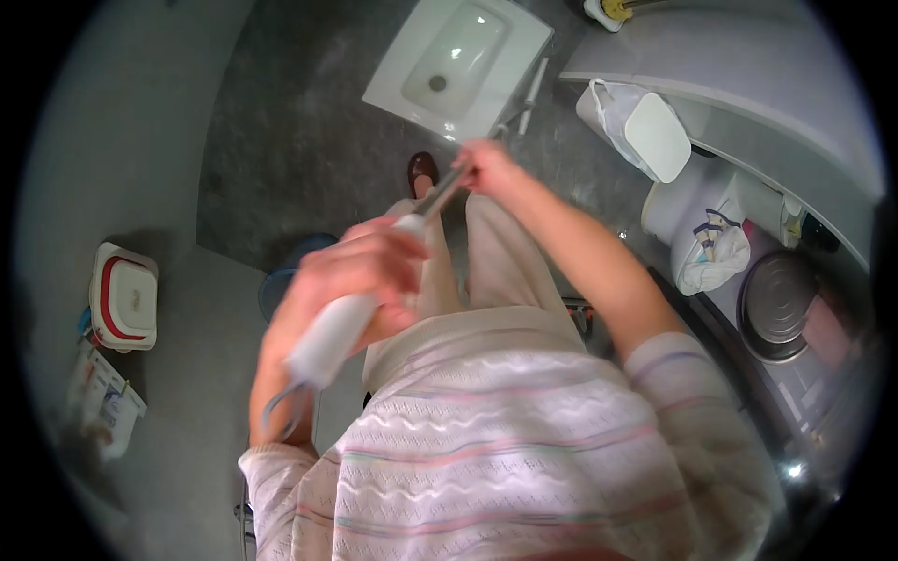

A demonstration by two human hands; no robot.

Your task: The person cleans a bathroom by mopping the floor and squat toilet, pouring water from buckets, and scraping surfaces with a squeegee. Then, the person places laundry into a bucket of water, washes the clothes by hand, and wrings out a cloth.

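A long-handled floor squeegee [442,194] slants across the view, from near my chest down toward the floor. My left hand [360,271] is closed round its white grip, close to the end with the hanging loop; this hand is blurred by motion. Farther down, my right hand [486,166] wraps round the metal pole. The squeegee's narrow pale head [533,96] lies on the dark floor, just right of a white squat toilet [393,89]. Part of the lower pole is hidden behind my right hand.
A white lidded bin [658,137] with a bag stands at the right wall. Below it are a white bag [716,266] and a round dark lid [786,304]. A red-and-white basin [126,297] hangs at left. A blue bucket [274,294] sits behind my left arm.
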